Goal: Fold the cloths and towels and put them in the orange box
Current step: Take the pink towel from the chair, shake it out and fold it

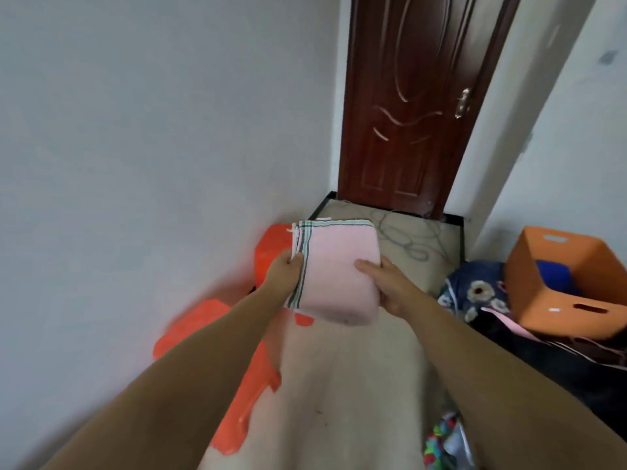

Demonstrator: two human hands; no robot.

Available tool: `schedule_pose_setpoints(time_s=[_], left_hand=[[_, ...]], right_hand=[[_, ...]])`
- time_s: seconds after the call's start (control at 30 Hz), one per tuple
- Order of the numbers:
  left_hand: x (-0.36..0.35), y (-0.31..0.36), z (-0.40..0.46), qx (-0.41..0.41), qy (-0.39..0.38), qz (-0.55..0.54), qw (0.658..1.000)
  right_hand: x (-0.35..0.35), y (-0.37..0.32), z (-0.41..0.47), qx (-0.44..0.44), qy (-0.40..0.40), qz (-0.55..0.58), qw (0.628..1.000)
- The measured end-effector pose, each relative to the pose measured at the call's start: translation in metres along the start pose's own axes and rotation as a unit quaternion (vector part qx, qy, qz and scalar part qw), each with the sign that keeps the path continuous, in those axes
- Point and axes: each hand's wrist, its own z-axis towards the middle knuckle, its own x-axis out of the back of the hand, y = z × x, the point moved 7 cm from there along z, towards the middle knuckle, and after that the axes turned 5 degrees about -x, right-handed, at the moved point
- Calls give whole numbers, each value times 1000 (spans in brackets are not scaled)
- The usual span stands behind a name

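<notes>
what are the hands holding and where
A folded pink towel with striped edging: left hand grips its striped left edge, right hand its right side.

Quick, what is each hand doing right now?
Left hand: grips the striped edge of the folded pink towel.
Right hand: holds the towel's other side, thumb on top.

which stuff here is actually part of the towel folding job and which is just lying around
Part of the job:
- folded pink towel, held by left hand and right hand
- orange box, with something blue inside
- dark floral cloth beside the box

Just lying about:
- red-orange plastic stools by the wall
- brown door
- colourful item at the bottom edge
</notes>
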Motion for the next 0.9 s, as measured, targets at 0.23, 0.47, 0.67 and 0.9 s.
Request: schedule_pose_setpoints(time_s=[0.23, 0.47, 0.67, 0.9], left_hand=[[-186, 67, 50, -49, -131, 26, 990], [-336, 89, 89, -50, -245, 39, 967], [-427, 110, 175, -61, -303, 25, 951], [-513, 162, 296, -98, -351, 47, 930]], right_hand=[[175, -25, 3, 12, 124, 60, 990], [302, -28, 17, 0, 215, 94, 972], [370, -54, 92, 12, 243, 129, 961], [431, -104, 188, 35, 307, 163, 937]])
